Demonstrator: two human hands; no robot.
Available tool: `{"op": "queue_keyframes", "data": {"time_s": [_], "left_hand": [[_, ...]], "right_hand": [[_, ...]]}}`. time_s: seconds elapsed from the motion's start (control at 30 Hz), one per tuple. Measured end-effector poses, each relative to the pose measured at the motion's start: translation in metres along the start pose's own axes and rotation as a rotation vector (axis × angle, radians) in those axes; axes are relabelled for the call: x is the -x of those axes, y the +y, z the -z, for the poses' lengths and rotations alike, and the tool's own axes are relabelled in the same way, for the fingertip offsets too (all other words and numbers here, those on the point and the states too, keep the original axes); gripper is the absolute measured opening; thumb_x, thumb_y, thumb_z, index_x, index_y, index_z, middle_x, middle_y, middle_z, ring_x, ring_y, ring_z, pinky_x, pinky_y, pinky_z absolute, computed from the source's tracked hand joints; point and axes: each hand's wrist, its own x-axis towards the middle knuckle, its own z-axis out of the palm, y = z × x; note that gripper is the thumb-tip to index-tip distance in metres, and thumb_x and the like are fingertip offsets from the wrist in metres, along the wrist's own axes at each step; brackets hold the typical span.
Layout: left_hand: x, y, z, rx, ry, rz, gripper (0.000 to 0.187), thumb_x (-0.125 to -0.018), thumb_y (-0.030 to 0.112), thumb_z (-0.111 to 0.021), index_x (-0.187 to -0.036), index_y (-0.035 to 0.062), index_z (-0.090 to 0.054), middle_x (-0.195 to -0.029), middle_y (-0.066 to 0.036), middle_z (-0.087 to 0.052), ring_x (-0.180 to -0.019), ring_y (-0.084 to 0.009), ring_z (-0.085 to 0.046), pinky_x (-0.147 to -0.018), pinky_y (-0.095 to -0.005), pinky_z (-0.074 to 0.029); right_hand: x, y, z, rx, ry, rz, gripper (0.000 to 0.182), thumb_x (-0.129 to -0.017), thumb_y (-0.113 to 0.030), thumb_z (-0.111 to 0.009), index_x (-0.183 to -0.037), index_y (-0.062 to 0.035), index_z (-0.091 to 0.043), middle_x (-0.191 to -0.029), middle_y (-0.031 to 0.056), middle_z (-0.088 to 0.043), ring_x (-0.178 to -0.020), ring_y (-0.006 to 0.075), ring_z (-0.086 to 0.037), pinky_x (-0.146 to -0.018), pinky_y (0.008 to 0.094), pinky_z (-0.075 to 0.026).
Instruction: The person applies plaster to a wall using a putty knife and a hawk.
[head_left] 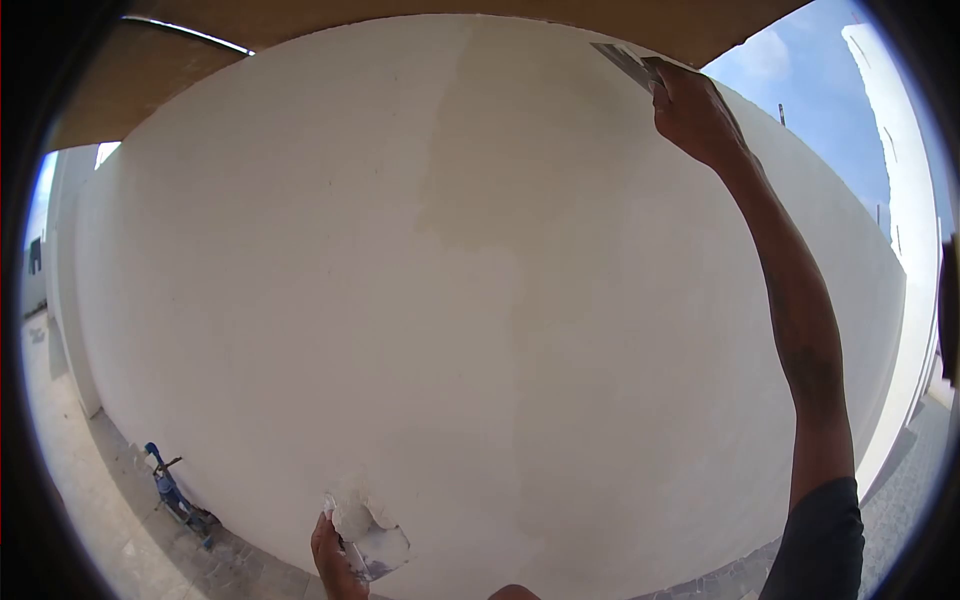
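Observation:
High at the upper right, my right hand (pixel 690 112) is wrapped round the handle of a flat metal trowel (pixel 625 66), whose blade lies at the top edge of the wall (pixel 300 280). A darker, damp-looking patch spreads over the wall below and left of the trowel. Down at the bottom, my left hand (pixel 334 560) grips a small metal plate (pixel 380 552) with a lump of whitish paste (pixel 352 515) on it, held in front of the wall. Its fingers are partly hidden behind the plate.
A blue object with a dark bar (pixel 175 495) stands on the tiled floor (pixel 130 470) at the lower left. Brown boards (pixel 400 8) hang overhead. At the right rises a white column (pixel 895 150).

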Motion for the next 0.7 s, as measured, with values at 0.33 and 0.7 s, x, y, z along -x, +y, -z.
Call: {"op": "queue_keyframes", "data": {"time_s": [0.33,0.7], "left_hand": [[-0.004,-0.012,0.002,0.018,0.029,-0.007,0.041,-0.098,0.021,-0.042,-0.126,-0.0061,-0.055,-0.116,-0.015,-0.063,-0.105,-0.0256,-0.065,-0.088,-0.0377,-0.056],[-0.001,-0.005,-0.001,0.029,0.032,-0.01,0.04,-0.098,0.02,-0.042,-0.125,-0.0066,-0.056,-0.115,-0.015,-0.064,-0.104,-0.0259,-0.066,-0.087,-0.0372,-0.056]], "right_hand": [[-0.064,0.013,-0.023,0.18,-0.075,0.124,0.041,-0.081,0.0,-0.049,-0.119,-0.0015,-0.063,-0.09,0.0231,-0.068,-0.084,0.0368,-0.067,-0.078,0.0466,-0.054],[-0.065,0.006,-0.016,0.187,-0.216,0.118,0.037,-0.082,-0.009,-0.055,-0.117,-0.0043,-0.065,-0.099,0.0247,-0.068,-0.091,0.0363,-0.067,-0.083,0.0447,-0.054]]}}
